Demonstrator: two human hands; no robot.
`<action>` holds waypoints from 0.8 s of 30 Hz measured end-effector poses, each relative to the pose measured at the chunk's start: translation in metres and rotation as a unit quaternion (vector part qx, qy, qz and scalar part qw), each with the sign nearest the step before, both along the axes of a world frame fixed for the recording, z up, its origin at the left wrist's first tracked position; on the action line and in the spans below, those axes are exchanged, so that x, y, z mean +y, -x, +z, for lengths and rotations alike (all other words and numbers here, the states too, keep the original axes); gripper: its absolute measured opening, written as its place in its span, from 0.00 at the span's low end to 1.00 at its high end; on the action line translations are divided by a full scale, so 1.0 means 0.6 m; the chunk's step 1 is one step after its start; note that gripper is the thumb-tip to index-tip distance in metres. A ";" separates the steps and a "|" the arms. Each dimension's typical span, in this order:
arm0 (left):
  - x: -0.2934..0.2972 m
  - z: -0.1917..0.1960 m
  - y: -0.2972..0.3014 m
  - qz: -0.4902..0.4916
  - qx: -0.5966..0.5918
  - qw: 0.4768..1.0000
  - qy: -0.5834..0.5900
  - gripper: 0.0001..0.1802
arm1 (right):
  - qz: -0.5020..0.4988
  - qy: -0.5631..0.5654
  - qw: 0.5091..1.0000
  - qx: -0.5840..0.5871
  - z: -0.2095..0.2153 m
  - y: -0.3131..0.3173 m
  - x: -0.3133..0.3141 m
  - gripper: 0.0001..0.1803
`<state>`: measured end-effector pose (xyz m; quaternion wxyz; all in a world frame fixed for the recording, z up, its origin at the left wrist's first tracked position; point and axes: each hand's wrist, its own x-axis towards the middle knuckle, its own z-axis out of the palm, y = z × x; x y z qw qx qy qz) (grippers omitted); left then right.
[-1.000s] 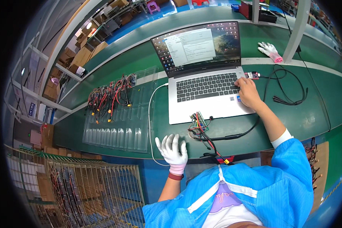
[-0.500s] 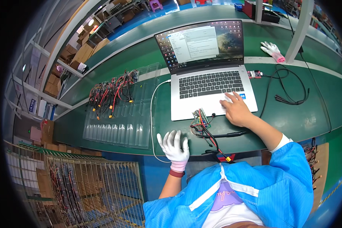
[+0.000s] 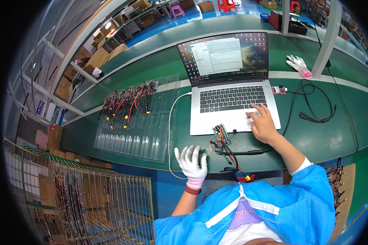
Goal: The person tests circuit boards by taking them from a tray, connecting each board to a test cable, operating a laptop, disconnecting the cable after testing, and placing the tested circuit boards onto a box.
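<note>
My left hand (image 3: 191, 163), in a white glove with a pink cuff, rests at the table's front edge with its fingers spread and nothing in them. My bare right hand (image 3: 263, 124) lies over the right part of the laptop's palm rest, fingers stretched toward the lower right keys. The open laptop (image 3: 200, 122) shows windows on its lit screen (image 3: 225, 57). Between my hands, a green circuit board (image 3: 222, 134) with red and black wires lies against the laptop's front edge. Its yellow connector (image 3: 247, 178) hangs over the table edge.
A clear plastic tray (image 3: 131, 143) on the left holds several wired boards (image 3: 129, 100). A white cable (image 3: 169, 139) runs from the laptop's left side. On the right are a small red board (image 3: 279, 90), a black cable (image 3: 315, 116), a white glove (image 3: 298, 66) and a frame post (image 3: 329, 38).
The whole view has shifted, so the table and laptop sit slightly lower and to the right. Both hands keep nearly the same places relative to the laptop and table.
</note>
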<state>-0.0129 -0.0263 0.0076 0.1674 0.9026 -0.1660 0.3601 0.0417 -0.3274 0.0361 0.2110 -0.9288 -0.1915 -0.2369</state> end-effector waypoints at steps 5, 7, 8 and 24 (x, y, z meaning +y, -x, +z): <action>0.001 0.002 0.000 0.005 -0.003 1.000 -0.003 0.16 | 0.006 -0.026 0.999 -0.027 -0.009 -0.001 -0.005 0.16; 0.001 0.003 -0.001 0.005 -0.002 1.000 -0.005 0.16 | -0.005 -0.053 0.997 -0.051 -0.010 -0.001 -0.004 0.16; -0.001 0.003 -0.002 0.004 -0.002 1.000 -0.004 0.16 | -0.003 -0.053 0.997 -0.053 -0.011 -0.002 -0.007 0.16; 0.000 0.005 0.004 0.007 -0.002 1.000 0.020 0.17 | 0.010 -0.089 0.990 -0.113 -0.025 -0.001 -0.020 0.16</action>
